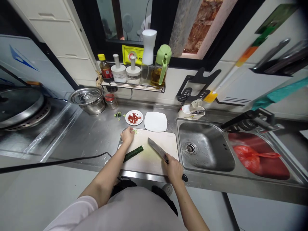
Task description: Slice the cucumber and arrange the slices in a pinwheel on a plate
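My right hand (175,168) is wrapped round the black handle of a kitchen knife (157,148). Its blade points away and to the left, over the white cutting board (154,163). At the board's far left corner, my left hand (127,135) is closed, with its fingertips pinching a thin, pale green cucumber slice (135,132). A dark green length of cucumber (134,153) lies slantwise on the board; my left forearm hides its near end. Beyond the board are a plate of chopped red pieces (134,118) and a bare white plate (155,121).
Cucumber scraps (118,115) lie on the steel counter, left of the plates. A lidded pot (90,99) and red-lidded jar (111,101) stand farther left. To the right is a sink (207,147), then a red plastic bag (247,157). Above runs a seasoning shelf (134,86).
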`<state>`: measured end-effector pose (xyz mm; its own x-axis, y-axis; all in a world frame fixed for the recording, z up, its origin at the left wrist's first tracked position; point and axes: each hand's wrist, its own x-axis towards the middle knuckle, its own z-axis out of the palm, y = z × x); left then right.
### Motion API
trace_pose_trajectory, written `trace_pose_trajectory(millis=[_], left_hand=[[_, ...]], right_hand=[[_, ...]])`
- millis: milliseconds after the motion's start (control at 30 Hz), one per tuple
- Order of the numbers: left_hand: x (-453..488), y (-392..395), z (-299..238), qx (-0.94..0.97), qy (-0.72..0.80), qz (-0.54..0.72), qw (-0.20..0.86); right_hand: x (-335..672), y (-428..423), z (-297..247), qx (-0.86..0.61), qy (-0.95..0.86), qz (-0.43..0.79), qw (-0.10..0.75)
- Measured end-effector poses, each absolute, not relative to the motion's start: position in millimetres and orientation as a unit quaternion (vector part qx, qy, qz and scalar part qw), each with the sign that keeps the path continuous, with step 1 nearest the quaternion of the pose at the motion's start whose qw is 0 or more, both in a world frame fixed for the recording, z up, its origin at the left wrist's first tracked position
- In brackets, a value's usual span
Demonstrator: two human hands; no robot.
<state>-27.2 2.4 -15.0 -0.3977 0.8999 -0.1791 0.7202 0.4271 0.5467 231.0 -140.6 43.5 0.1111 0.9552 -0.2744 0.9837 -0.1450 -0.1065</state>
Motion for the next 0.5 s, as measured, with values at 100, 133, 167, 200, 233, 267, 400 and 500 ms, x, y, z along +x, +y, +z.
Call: trace_pose_trajectory(millis=[100,133,167,200,233,267,400,500], left_hand=[[-25.2,2.6,-15.8,0.501,0.819,0.177,0.214],[-24.9,2.4,-16.1,0.503,0.820,0.173,0.210],[-24.8,2.1,-16.6,0.505,0.821,0.170,0.207],[-24.8,1.9,-17.0,0.508,0.821,0.166,0.203],[-24.9,1.6,-17.4,0.511,0.820,0.163,0.200],[-25.0,1.3,-17.7,0.513,0.820,0.160,0.196],[-24.5,-0.4,-17.4,0.526,0.818,0.146,0.179],[-22.7,-1.6,-15.6,0.540,0.815,0.133,0.162]], right_hand=[[230.6,-139.6,44.0,0.742,0.653,-0.143,0.050],[230.7,-139.3,44.1,0.743,0.651,-0.144,0.050],[230.9,-139.1,44.2,0.745,0.650,-0.145,0.050],[231.2,-138.8,44.3,0.746,0.647,-0.145,0.050],[231.5,-138.5,44.4,0.748,0.645,-0.146,0.050],[231.8,-138.3,44.4,0.749,0.644,-0.147,0.050],[231.3,-138.0,45.0,0.749,0.644,-0.149,0.046],[229.1,-138.1,46.1,0.749,0.643,-0.153,0.046]])
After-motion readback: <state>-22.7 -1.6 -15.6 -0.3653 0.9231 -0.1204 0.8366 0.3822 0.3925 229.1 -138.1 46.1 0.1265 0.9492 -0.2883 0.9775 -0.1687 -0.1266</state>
